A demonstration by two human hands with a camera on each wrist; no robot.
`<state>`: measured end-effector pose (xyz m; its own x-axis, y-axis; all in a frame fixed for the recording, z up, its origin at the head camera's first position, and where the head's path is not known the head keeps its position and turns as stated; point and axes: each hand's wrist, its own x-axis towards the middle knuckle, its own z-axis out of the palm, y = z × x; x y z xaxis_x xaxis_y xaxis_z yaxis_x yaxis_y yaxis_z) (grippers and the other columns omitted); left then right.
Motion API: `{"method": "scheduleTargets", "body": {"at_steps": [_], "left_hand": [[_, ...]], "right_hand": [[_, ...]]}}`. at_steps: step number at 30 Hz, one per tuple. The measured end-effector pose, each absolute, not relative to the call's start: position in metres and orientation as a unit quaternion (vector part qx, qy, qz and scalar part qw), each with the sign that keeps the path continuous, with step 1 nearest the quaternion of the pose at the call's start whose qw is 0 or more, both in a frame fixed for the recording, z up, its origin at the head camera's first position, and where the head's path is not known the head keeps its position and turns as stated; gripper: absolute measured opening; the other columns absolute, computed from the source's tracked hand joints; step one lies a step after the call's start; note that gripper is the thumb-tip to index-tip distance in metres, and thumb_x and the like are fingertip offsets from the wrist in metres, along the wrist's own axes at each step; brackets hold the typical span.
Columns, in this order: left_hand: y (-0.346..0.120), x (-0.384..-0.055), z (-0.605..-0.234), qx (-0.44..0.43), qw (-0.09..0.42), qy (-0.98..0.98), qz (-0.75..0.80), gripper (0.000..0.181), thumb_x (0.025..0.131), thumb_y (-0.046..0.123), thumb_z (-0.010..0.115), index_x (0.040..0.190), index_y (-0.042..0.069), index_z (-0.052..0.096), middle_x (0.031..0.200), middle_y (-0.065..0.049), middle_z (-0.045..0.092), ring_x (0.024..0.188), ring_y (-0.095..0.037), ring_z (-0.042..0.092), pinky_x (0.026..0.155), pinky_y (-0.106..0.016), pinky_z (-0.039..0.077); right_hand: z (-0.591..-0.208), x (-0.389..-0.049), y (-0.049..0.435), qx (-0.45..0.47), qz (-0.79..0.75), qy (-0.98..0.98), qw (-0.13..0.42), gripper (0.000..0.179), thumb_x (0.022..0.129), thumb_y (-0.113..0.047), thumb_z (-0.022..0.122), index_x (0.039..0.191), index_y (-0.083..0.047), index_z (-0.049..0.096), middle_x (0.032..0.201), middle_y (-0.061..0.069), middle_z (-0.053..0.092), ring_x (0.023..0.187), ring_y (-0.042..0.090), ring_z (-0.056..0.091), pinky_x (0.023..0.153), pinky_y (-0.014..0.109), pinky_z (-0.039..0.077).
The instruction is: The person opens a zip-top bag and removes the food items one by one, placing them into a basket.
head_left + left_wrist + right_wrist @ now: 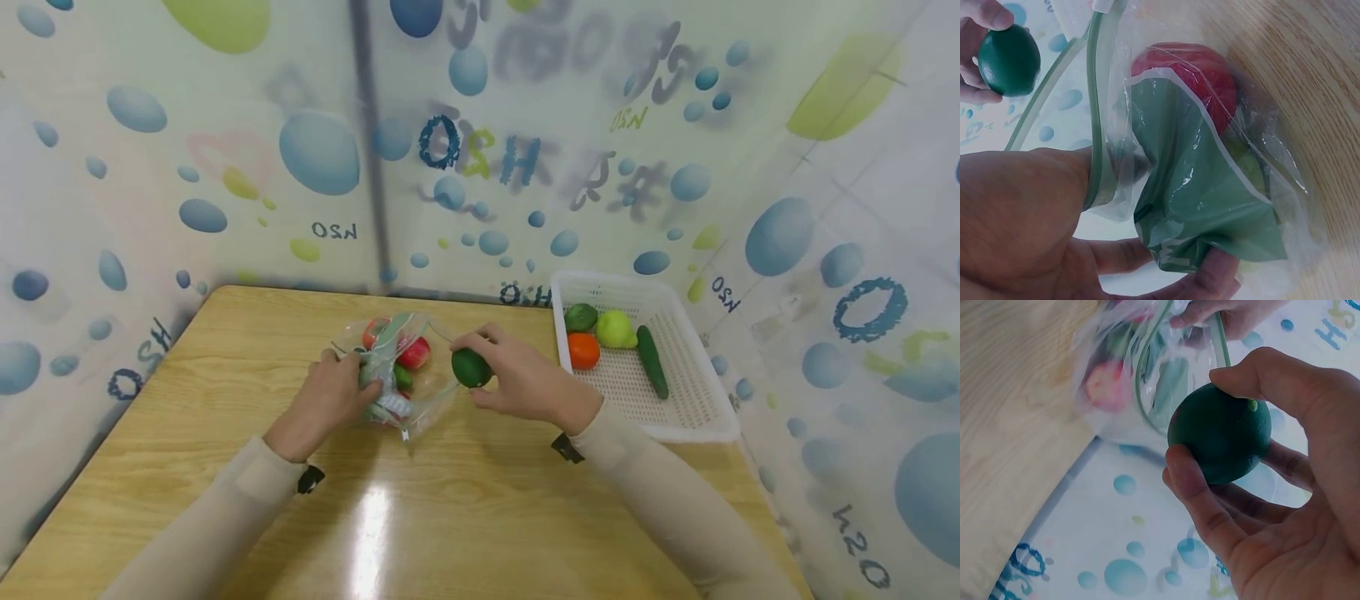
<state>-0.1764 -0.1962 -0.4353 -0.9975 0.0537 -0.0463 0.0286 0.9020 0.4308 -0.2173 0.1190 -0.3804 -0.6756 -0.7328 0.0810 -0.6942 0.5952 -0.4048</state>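
A dark green lime [472, 367] sits between the thumb and fingers of my right hand [517, 375], just right of a clear zip bag [427, 408]. My left hand [330, 396] grips the bag's left side, thumb near its mouth and fingers around the green printed panel [1204, 181]. The bag's green zip edge [1141, 369] stands parted in the right wrist view. Inside lie a red and pink fruit [413, 352], a green item [403, 378] and another reddish piece [375, 332], partly hidden by the plastic.
To the right, a white perforated basket [697, 375] holds a cucumber [652, 362], a yellow-green fruit [616, 329], an orange-red fruit [583, 351] and a green one [581, 317]. The wooden table [450, 517] meets a patterned curtain [465, 208] at the back.
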Motion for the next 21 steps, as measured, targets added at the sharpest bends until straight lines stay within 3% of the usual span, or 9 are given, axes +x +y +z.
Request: {"method": "scheduleTargets", "body": {"at_steps": [6, 15, 21], "left_hand": [[-0.196, -0.177, -0.437, 0.024, 0.029, 0.974, 0.222, 0.057, 0.110, 0.030, 0.073, 0.141, -0.018, 0.067, 0.117, -0.038, 0.063, 0.099, -0.048, 0.061, 0.083, -0.058, 0.058], [-0.197, -0.178, -0.438, 0.024, 0.031, 0.974, 0.221, 0.059, 0.111, 0.031, 0.072, 0.144, -0.017, 0.067, 0.118, -0.038, 0.064, 0.101, -0.048, 0.061, 0.085, -0.059, 0.058], [-0.198, -0.178, -0.437, 0.023, 0.036, 0.974, 0.223, 0.059, 0.111, 0.031, 0.072, 0.145, -0.017, 0.066, 0.121, -0.039, 0.063, 0.102, -0.049, 0.061, 0.085, -0.059, 0.057]], "right_hand": [[-0.377, -0.220, 0.141, -0.381, -0.205, 0.901, 0.033, 0.065, 0.101, -0.015, 0.090, 0.159, -0.017, 0.061, 0.157, 0.019, 0.064, 0.120, 0.031, 0.075, 0.104, 0.048, 0.069], [-0.379, -0.232, 0.185, -0.349, -0.187, 0.918, -0.020, 0.064, 0.098, -0.012, 0.091, 0.156, -0.010, 0.064, 0.147, 0.024, 0.069, 0.113, 0.035, 0.077, 0.095, 0.053, 0.069], [-0.383, -0.241, 0.213, -0.307, -0.181, 0.934, -0.013, 0.064, 0.098, -0.011, 0.089, 0.157, -0.009, 0.062, 0.139, 0.025, 0.070, 0.111, 0.035, 0.075, 0.094, 0.054, 0.069]]}}
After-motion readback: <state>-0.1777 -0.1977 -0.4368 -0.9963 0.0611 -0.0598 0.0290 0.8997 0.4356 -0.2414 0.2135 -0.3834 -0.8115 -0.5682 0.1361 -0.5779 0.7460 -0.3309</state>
